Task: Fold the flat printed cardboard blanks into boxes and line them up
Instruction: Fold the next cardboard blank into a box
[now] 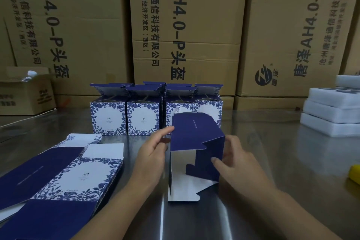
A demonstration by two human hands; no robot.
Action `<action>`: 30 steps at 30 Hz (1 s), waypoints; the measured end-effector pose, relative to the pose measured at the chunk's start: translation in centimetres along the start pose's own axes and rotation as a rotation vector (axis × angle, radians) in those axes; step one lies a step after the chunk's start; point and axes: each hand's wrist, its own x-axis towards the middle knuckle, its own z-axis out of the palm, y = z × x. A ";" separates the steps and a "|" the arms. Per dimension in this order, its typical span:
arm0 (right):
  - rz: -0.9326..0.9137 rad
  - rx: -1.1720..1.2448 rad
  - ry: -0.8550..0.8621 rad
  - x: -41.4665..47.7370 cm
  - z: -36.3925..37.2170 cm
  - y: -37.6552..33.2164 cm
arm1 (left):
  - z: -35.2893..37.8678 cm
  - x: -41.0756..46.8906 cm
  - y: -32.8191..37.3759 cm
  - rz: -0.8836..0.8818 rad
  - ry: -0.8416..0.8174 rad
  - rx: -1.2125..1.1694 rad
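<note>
Grip: my left hand pinches the left edge of the half-folded box, forefinger lying along its navy top; my right hand clasps the right wall, thumb pressed on a navy end flap
Box in hand: on the steel table between my hands, open end toward me, white inside, end flaps partly turned in; the thin line of print on its navy panel is too small for me to read
Flat blanks: stack on the table at my left, navy panels and blue leaf print round a small logo I cannot make out
Finished boxes: row standing just beyond the held box, same leaf print, top flaps up and open
Brown cartons: stacked behind the row, print turned sideways, reading "AH4.0-P头盔", "通信科技有限公司" and "河北河间经济开发区(西区)"
Small carton: far left, open, with a clear white-capped bottle in it
Foam trays: white, stacked at my right
</note>
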 end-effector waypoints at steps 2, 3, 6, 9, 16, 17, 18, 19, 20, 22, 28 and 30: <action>-0.036 -0.006 -0.003 0.0 -0.2 0.1 | 0.0 -0.2 0.1 0.008 -0.029 -0.001; -0.056 -0.013 -0.006 0.0 -0.2 0.3 | 0.0 -0.2 0.2 0.012 -0.042 -0.005; -0.116 -0.010 0.006 0.2 -0.4 0.7 | 0.0 -0.3 0.3 0.038 -0.088 0.010; -0.173 0.034 0.042 0.3 -0.4 1.0 | 0.0 -0.5 0.2 0.069 -0.120 0.021; -0.243 0.341 0.170 0.6 -0.5 0.7 | 0.1 -0.5 0.4 0.093 -0.185 0.023; -0.236 0.408 0.166 0.7 -0.6 0.6 | 0.1 -0.5 0.4 0.095 -0.186 0.025; -0.223 0.464 0.156 0.7 -0.7 0.5 | 0.1 -0.5 0.4 0.098 -0.185 0.027; -0.203 0.503 0.148 0.8 -0.7 0.6 | 0.0 -0.5 0.4 0.100 -0.184 0.029; -0.184 0.515 0.148 0.8 -0.7 0.6 | 0.0 -0.5 0.5 0.100 -0.184 0.029; -0.167 0.491 0.175 0.8 -0.6 0.5 | -0.1 -0.5 0.6 0.102 -0.185 0.022; -0.175 0.455 0.198 0.7 -0.5 0.3 | 0.1 -0.7 0.6 0.112 -0.181 0.026; -0.176 0.445 0.194 0.7 -0.5 0.3 | 0.1 -0.6 0.5 0.106 -0.181 0.018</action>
